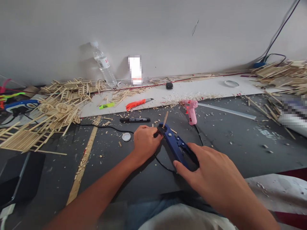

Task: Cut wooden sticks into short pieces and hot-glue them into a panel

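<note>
My right hand [211,166] is wrapped round the handles of a dark blue hand cutter [170,135], which slants up and left over the dark tabletop. A thin wooden stick [165,119] stands up out of the cutter's jaws. Closed with fingertips against the jaws, my left hand [146,140] pinches the lower part of this stick, which is mostly hidden there. Just beyond the left hand lies a black marker [135,120]. Beside it is a round white cap [126,137].
A pink glue gun [191,111] with a cord stands right of the cutter, near a clear glue stick [227,111]. Behind lie an orange utility knife [138,104] and a plastic bottle [105,65]. Wooden stick pieces [62,110] pile up left; more sticks [283,76] lie right.
</note>
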`<state>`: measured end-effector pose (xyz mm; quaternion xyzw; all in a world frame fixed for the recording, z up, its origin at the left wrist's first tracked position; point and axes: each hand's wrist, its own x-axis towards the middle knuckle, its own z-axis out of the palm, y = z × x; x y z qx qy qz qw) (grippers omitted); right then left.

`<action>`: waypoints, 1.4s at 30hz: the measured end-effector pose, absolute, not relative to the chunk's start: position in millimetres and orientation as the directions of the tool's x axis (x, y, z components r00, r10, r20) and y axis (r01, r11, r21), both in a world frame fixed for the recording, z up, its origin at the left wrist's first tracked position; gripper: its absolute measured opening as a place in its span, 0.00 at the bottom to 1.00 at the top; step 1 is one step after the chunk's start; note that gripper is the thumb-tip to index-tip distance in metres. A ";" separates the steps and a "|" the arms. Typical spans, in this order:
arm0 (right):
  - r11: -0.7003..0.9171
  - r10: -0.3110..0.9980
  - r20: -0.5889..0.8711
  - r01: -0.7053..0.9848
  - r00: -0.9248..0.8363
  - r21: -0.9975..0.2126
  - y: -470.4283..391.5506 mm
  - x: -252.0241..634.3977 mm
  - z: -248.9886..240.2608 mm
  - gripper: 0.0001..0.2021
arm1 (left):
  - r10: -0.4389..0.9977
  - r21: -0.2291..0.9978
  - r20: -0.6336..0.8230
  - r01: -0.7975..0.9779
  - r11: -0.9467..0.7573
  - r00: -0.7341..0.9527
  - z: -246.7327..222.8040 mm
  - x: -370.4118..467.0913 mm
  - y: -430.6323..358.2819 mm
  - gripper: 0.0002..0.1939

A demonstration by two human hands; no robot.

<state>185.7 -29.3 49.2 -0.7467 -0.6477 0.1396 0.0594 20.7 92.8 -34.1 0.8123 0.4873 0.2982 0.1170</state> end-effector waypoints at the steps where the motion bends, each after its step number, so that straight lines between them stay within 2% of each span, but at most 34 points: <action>1: -0.147 0.985 -0.133 0.950 0.114 -0.275 -29.0 185.1 49.3 0.15 | 0.862 0.481 0.371 0.722 -0.497 0.346 -33.9 20.6 92.7 0.22; 6: -0.111 0.988 -0.136 0.952 0.074 -0.286 -28.7 182.4 51.0 0.14 | 0.857 0.488 0.372 0.710 -0.507 0.356 -32.5 20.2 91.8 0.22; 13: -0.131 0.967 -0.246 0.953 0.063 -0.273 -25.5 182.2 56.8 0.11 | 0.865 0.516 0.384 0.702 -0.491 0.324 -32.0 21.3 92.3 0.23; 21: -0.092 0.983 -0.180 0.963 0.046 -0.255 -24.4 185.5 51.8 0.12 | 0.861 0.563 0.364 0.652 -0.508 0.356 -32.9 22.0 92.9 0.18; 25: -0.108 0.992 -0.101 0.940 0.079 -0.324 -18.6 193.2 59.5 0.14 | 0.888 0.652 0.330 0.603 -0.459 0.320 -30.6 24.1 92.2 0.11; 27: -0.114 0.993 -0.021 0.919 0.114 -0.378 -15.7 200.6 64.7 0.16 | 0.898 0.713 0.322 0.547 -0.439 0.301 -28.4 22.6 93.4 0.12; 30: -0.083 0.988 0.072 0.866 0.136 -0.492 -16.8 216.1 68.2 0.22 | 0.898 0.814 0.320 0.396 -0.424 0.303 -22.0 14.9 98.3 0.29; 32: -0.042 0.994 0.061 0.813 0.094 -0.581 -21.5 228.6 65.6 0.28 | 0.882 0.881 0.297 0.251 -0.401 0.366 -14.7 7.8 102.1 0.30; 34: -0.044 0.998 0.009 0.761 0.065 -0.648 -26.2 241.5 59.6 0.31 | 0.838 0.934 0.246 0.111 -0.339 0.486 -5.6 1.4 104.3 0.30; 37: -0.129 0.989 -0.138 0.715 0.047 -0.687 -24.7 258.0 48.8 0.31 | 0.760 0.979 0.167 -0.012 -0.206 0.628 7.1 -4.2 104.8 0.32; 40: -0.182 0.965 -0.262 0.710 -0.004 -0.680 -9.0 264.9 41.2 0.30 | 0.757 0.989 0.146 -0.076 -0.126 0.637 15.3 -6.9 105.4 0.28; 42: -0.123 0.966 -0.250 0.739 -0.064 -0.662 5.6 261.7 38.8 0.29 | 0.780 0.987 0.158 -0.106 -0.118 0.606 18.6 -8.6 106.5 0.25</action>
